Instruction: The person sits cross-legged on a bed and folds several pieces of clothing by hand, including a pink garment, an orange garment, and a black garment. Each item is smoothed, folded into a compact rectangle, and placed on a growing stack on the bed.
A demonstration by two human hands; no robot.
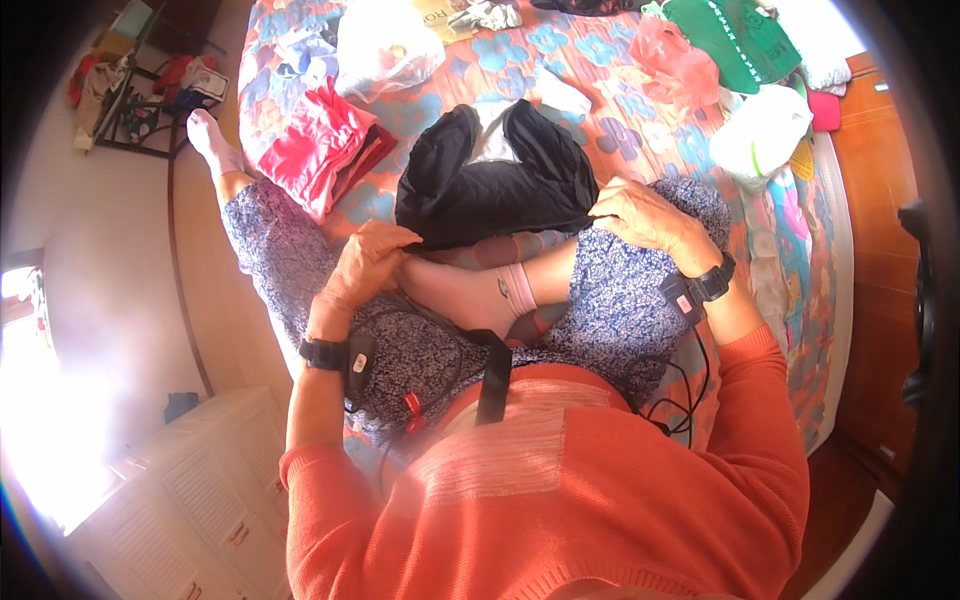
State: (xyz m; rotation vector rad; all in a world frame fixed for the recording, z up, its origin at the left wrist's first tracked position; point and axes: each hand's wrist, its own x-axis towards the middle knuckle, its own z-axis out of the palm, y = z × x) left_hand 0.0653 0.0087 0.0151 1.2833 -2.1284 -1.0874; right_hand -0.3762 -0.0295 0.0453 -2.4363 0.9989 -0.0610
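A black cloth garment (495, 196) lies spread on the flowered bedspread before my crossed leg. Its two upper parts curve inward around a patch of white cloth (493, 133). My left hand (369, 259) pinches the garment's near left corner, beside my pink sock (472, 289). At the near right corner, my right hand (636, 214) grips the edge between thumb and fingers, just above my knee. The near edge runs fairly taut between both hands. A strapped device with a cable sits on each wrist.
Folded red and pink clothes (322, 146) are stacked on the left. Plastic bags, one white (390, 45), one red (671, 67) and another white (761, 135), lie farther out near a green bag (731, 41). A black cable (686, 405) trails by my right hip.
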